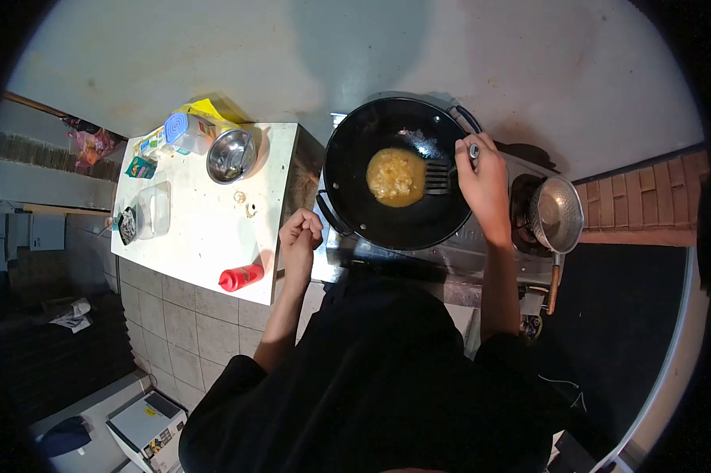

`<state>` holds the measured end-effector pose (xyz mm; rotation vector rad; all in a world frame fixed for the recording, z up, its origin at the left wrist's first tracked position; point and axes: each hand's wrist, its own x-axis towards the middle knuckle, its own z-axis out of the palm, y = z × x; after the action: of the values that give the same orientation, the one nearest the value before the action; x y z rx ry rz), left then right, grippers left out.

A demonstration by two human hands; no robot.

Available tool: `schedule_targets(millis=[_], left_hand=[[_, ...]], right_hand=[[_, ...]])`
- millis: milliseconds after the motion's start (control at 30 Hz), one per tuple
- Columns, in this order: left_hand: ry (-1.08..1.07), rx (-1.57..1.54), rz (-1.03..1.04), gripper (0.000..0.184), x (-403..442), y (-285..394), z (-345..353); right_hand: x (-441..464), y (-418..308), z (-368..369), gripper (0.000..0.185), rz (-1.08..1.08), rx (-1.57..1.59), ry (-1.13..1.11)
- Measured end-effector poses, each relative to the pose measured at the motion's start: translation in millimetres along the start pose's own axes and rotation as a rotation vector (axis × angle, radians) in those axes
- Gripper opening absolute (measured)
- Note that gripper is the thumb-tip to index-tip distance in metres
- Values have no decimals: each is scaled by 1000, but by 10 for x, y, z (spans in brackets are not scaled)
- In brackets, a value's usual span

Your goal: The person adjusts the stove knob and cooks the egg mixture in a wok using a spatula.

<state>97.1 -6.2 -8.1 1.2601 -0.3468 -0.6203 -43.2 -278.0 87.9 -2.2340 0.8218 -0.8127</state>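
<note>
A black wok [347,150] sits on the stove, with a yellow egg-like mixture [396,177] spread in its middle. My right hand [483,177] grips the handle of a slotted spatula [437,178] over the wok's right side. The spatula's dark head lies at the right edge of the mixture. To the left of the wok, near its left handle [333,214], my left hand [301,231] is held with its fingers curled in. Whether anything small is inside those fingers is hidden.
On the white table [198,236] at left are a metal bowl [232,156], a red bottle [241,277], a clear container [153,210] and a blue-lidded jar [188,132]. A metal pan [558,214] with a wooden handle sits on the right burner. A wall rises behind the stove.
</note>
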Motion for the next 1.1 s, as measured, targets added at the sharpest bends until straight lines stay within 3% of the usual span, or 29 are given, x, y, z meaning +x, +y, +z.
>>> schedule_targets(millis=[400,533,700,933,1000,1100], left_hand=[[15,13,1,25,-31,32,-87],[16,12,8,25,-45,-17,-131],[15,-2,3,25,-68,-25,-83],[1,1,11,25,-70,-10,-66],[1,-3,12,25,-81,-41,-98],[0,-12,20,24,-96,-47,-113]], right_hand=[[-12,348,204,22,201,345,-71],[-35,314,46,24,231,332,-63],[-47,313,-89,25,75,48,25],[-85,434,-39,25,82,76,11],[-97,504,9,25,224,251,-109],[-157,544,125,24,262,400,-107]])
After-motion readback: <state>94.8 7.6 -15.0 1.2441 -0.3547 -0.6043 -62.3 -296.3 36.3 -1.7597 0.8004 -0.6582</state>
